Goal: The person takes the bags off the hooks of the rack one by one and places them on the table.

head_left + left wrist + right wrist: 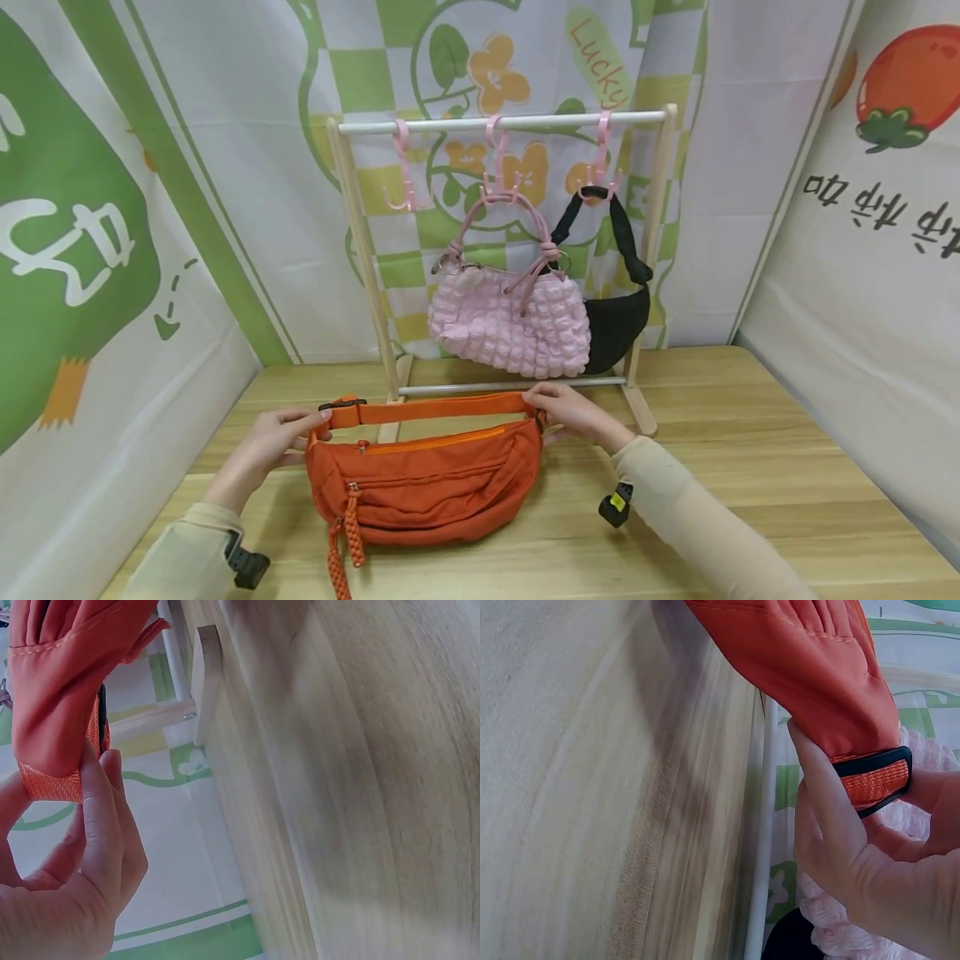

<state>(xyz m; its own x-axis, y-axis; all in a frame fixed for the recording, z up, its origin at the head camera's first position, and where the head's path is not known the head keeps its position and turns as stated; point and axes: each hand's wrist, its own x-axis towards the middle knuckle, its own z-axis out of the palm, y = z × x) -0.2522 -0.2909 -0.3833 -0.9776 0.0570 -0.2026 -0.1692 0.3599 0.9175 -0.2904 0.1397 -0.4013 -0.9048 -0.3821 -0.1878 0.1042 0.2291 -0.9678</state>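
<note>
An orange fanny pack (427, 479) hangs between my two hands above the table, its zippers and braided pulls toward me. My left hand (270, 446) pinches the strap end at the bag's left corner, beside a black buckle (343, 405). At the opposite corner my right hand (573, 414) grips the strap (450, 408) where it meets the bag. The left wrist view shows thumb and fingers around the orange webbing (52, 784). A black-edged strap loop (874, 780) sits between the fingers in the right wrist view.
Behind the pack stands a wooden rack (360, 250) with a white top bar (450, 125) and pink hooks. A pink puffy handbag (510, 321) hangs from the middle hook, a black bag (618, 329) from the right one. The left hook (405, 171) bears nothing. Printed curtains surround the wooden table (750, 467).
</note>
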